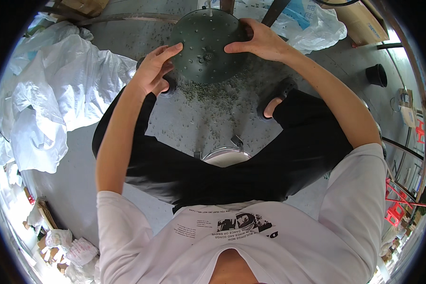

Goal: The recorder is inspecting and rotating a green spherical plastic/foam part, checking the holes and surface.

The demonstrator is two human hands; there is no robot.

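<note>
A dark green round disc (199, 42), dotted with small studs or holes, is in front of me at the top of the view, above the floor. My right hand (260, 41) grips its right edge, thumb lying on the face and fingers going behind the rim. At the left edge, my left hand (156, 68) is closed with a thumb tip against the disc; its other fingers are curled and partly hidden. A thin pale piece (209, 6) shows at the disc's far edge, its kind too small to tell. What lies behind the disc is hidden.
Small dark bits (213, 92) are scattered over the grey floor below the disc. Crumpled clear plastic sheeting (71, 85) lies to the left, with another plastic bag (317, 28) at the far right. Beyond my right arm are a black pot (377, 75) and red stools (394, 213).
</note>
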